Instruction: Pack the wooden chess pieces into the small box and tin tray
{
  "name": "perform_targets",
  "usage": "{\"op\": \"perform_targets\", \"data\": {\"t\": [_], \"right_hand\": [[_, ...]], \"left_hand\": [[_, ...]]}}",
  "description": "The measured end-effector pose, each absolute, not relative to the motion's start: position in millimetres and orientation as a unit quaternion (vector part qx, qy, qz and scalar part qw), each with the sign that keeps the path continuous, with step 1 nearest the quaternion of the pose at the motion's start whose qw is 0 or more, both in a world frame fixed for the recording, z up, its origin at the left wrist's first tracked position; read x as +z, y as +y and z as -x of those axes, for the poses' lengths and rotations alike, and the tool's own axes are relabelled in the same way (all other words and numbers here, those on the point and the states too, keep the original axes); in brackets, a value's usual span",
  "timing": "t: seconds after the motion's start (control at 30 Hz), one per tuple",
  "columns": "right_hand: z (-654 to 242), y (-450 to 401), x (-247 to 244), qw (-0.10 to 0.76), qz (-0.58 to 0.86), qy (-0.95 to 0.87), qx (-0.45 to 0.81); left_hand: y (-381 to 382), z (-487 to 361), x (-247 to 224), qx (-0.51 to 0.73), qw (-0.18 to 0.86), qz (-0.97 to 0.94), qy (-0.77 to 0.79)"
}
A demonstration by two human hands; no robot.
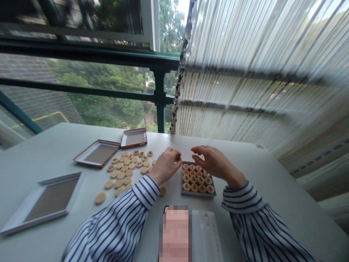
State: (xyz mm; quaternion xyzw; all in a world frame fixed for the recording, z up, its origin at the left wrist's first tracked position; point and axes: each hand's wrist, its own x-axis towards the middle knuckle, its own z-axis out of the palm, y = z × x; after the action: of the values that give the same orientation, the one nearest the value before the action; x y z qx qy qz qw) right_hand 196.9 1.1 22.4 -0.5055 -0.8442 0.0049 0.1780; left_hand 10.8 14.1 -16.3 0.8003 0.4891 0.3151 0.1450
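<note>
By the far left corner of the box (198,195), the left hand (166,164) pinches a round piece (177,159), marked face showing; the right hand (214,160) hovers open over the far right. The box roughly parallels the surface's (245,156) far edge.

MARKINGS | We read red 相, 士 and 炮 on the far-row pieces (192,167) in the tray (199,195) | We read black 馬, and apparently 卒, on the near-row pieces (202,188) | Loose pieces (139,164): characters too small for us.
</note>
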Motion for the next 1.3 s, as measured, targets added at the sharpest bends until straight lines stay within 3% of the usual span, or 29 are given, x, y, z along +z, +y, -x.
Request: {"op": "perform_targets", "data": {"t": [0.13, 0.67, 0.9, 1.3], "right_hand": [[-202.3, 2.4, 24.1, 0.178, 0.513, -0.839, 0.016], [-217.2, 2.3, 30.0, 0.135, 0.497, -0.847, 0.135], [-216.5, 0.8, 30.9, 0.143, 0.470, -0.857, 0.157], [-208.9, 0.7, 27.9, 0.135, 0.463, -0.860, 0.165]], "left_hand": [[15.7, -17.9, -14.0, 0.344, 0.191, -0.788, 0.473], [0.9, -40.4, -10.7, 0.381, 0.560, -0.611, 0.409], [0.5, -41.9, -10.9, 0.381, 0.592, -0.570, 0.423], [4.7, -41.3, -19.3, 0.421, 0.547, -0.572, 0.443]]}}
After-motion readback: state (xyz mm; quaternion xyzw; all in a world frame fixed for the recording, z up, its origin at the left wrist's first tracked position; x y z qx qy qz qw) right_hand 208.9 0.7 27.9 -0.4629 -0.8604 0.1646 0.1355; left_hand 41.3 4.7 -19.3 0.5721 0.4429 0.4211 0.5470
